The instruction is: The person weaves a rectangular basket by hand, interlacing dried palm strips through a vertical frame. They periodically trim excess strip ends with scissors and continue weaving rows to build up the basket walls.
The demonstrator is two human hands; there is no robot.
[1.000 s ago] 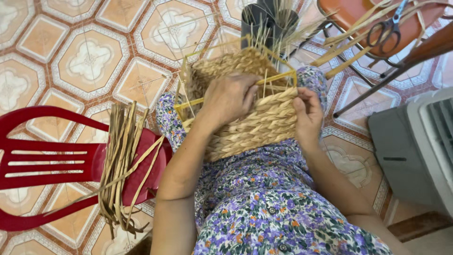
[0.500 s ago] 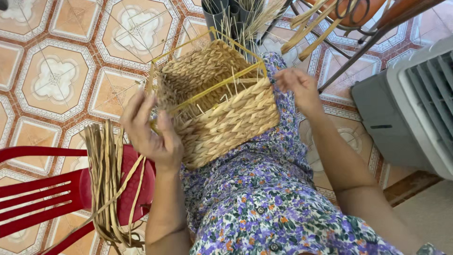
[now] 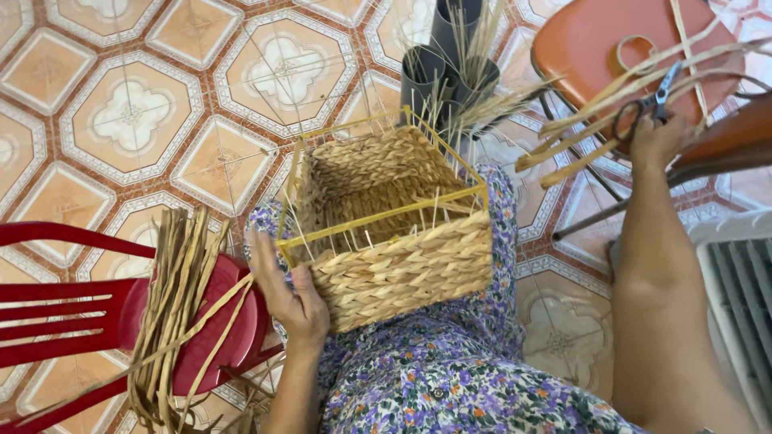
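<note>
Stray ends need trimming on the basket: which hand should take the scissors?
Right. The right hand already rests at the scissors on the orange stool; the left hand steadies the basket.
</note>
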